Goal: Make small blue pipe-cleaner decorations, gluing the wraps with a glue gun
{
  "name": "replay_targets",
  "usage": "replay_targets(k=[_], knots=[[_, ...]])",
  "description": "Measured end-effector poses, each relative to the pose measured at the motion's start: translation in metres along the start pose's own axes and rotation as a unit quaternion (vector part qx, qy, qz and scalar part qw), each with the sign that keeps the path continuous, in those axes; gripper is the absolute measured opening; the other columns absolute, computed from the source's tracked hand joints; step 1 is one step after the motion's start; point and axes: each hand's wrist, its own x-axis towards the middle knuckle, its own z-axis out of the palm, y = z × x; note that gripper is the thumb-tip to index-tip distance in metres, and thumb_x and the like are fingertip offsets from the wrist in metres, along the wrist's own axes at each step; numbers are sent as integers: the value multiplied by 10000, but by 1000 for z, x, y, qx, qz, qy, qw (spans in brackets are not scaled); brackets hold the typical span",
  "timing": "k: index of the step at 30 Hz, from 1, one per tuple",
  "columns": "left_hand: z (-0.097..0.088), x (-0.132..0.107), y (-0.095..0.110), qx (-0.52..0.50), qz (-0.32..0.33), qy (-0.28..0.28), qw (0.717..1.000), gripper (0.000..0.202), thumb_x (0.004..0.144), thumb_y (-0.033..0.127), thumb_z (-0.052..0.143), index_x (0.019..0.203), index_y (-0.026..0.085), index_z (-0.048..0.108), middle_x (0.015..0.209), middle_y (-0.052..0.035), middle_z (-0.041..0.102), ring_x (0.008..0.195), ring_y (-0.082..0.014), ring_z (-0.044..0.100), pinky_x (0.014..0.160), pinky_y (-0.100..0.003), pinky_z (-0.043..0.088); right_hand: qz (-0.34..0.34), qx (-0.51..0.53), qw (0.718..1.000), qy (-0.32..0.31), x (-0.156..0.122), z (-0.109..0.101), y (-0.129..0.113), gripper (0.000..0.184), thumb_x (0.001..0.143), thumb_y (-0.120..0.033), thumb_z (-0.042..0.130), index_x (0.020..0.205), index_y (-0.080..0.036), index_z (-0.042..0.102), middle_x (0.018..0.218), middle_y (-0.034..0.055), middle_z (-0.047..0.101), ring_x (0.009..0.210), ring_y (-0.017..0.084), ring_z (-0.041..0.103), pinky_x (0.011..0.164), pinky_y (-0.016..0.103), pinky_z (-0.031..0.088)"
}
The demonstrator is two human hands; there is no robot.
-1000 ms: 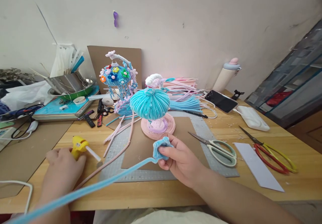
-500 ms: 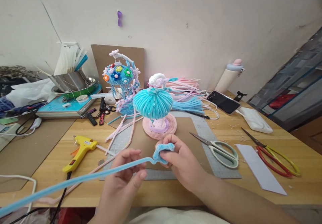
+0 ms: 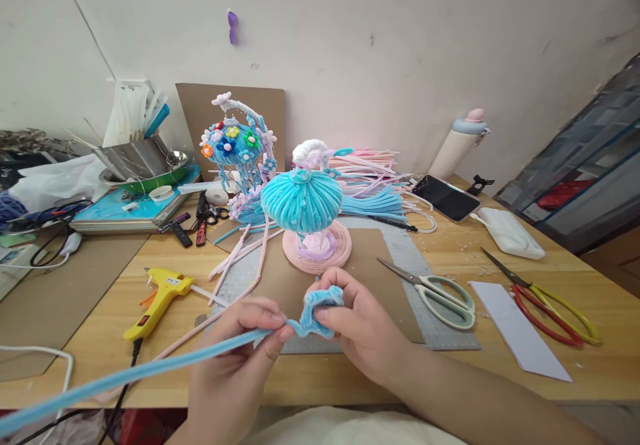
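Note:
A light blue pipe cleaner [image 3: 165, 365] runs from the lower left edge up to my hands. Thumb and fingertips of my left hand [image 3: 250, 338] pinch it just short of its bent part. My right hand [image 3: 357, 321] grips the coiled, wavy end [image 3: 320, 301] of the same pipe cleaner between thumb and fingers; some of the coil is hidden by the thumb. Behind the hands stands a turquoise ribbed dome [image 3: 302, 199] above a round pink base [image 3: 337, 253], with white and lilac fuzzy pieces at its top.
A yellow glue gun [image 3: 163, 298] lies at left with its cord. Green-handled scissors [image 3: 445, 301], red-and-yellow-handled scissors [image 3: 545, 305] and a white strip [image 3: 520, 331] lie at right. At the back stand a flower-covered blue jellyfish shape [image 3: 235, 146] and pipe cleaner bundles [image 3: 375, 201].
My left hand's fingers, apart before, have closed on the pipe cleaner near the coil. My right hand still holds the coiled end. The view has shifted slightly.

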Motion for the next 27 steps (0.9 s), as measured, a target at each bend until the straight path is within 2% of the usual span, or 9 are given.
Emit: replay_targets(k=[10, 20, 27], knots=[[-1, 0, -1, 14, 17, 1, 1000, 203, 753, 48, 639, 785, 246, 612, 787, 31, 616, 761, -110, 588, 659, -185, 499, 1, -12, 1000, -4, 0, 1, 1, 255, 712, -199, 688, 794, -198, 447, 744, -47, 517, 584, 79, 401, 538, 231, 280], [3, 3, 0, 0, 21, 15, 1000, 191, 745, 45, 647, 761, 234, 624, 752, 27, 629, 762, -109, 595, 654, -168, 503, -13, -31, 999, -25, -1, 6, -3, 252, 698, -189, 693, 736, -185, 445, 747, -31, 551, 626, 92, 422, 595, 248, 317], [6, 5, -4, -70, -29, 26, 997, 159, 735, 82, 676, 733, 238, 639, 714, 27, 639, 706, -119, 608, 586, -173, 512, 4, -27, 999, -25, 0, 3, 3, 273, 692, -207, 713, 758, -190, 449, 754, -39, 534, 627, 88, 428, 586, 241, 320]])
